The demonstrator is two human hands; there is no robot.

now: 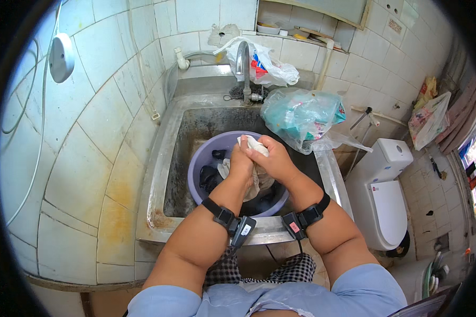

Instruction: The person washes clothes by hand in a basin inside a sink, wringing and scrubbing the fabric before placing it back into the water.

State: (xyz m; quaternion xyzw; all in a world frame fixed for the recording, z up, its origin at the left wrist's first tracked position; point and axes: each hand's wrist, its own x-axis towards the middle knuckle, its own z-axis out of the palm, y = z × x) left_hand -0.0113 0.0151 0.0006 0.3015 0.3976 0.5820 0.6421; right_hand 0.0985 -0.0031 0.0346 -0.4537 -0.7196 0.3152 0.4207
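Both my hands are closed around a bunched, wet-looking off-white cloth [258, 180] above a purple plastic basin [194, 158]. My left hand [241, 160] grips it from the left and my right hand [275, 158] from the right, the two touching near the top of the bunch. The cloth's lower part hangs into the basin. Dark pieces of cloth [209, 178] lie in the basin at the left. The basin stands inside a stainless steel sink [154, 170]. Black straps with small devices are on both my forearms.
A metal faucet [243, 67] rises behind the basin. A plastic bag with teal contents [301, 115] rests on the sink's right rear, and a white plastic bag [279, 69] lies behind the faucet. A white toilet [384, 198] stands at the right. Tiled wall [79, 158] runs along the left.
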